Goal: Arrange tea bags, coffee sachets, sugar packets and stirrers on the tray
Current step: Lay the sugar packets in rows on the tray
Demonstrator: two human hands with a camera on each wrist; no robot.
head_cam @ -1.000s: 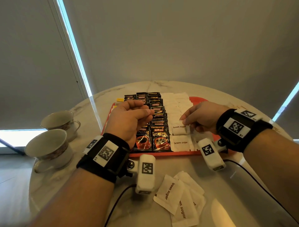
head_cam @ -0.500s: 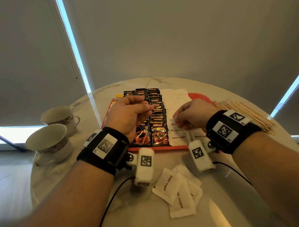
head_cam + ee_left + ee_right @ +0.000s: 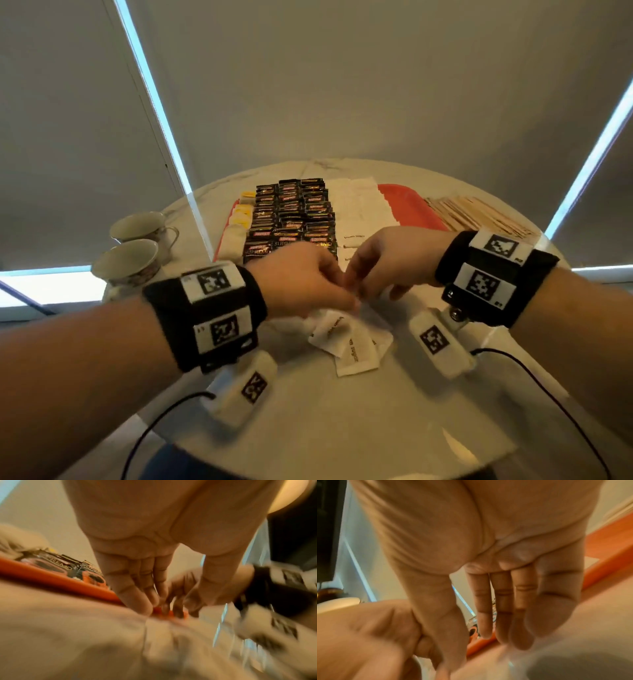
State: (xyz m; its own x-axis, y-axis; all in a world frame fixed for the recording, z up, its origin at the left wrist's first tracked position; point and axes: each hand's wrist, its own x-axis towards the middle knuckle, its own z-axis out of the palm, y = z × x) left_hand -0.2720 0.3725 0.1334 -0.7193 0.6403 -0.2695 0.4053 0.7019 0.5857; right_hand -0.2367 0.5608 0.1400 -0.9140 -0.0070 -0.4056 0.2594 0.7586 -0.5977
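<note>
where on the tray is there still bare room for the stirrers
The bare red strip of the tray lies at its right side, between the white sugar packets and the wooden stirrers on the table. Left of that, coffee sachets and tea bags cover it. The near edge is crowded by both hands over the loose brown sugar packets.

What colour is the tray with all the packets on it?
The tray is red-orange. The head view shows it best, on its bare far right part.

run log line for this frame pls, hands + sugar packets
phase: reaching for loose sugar packets | left hand: over pile, grip unclear | right hand: over pile, grip unclear | tray: coffee sachets in rows
</note>
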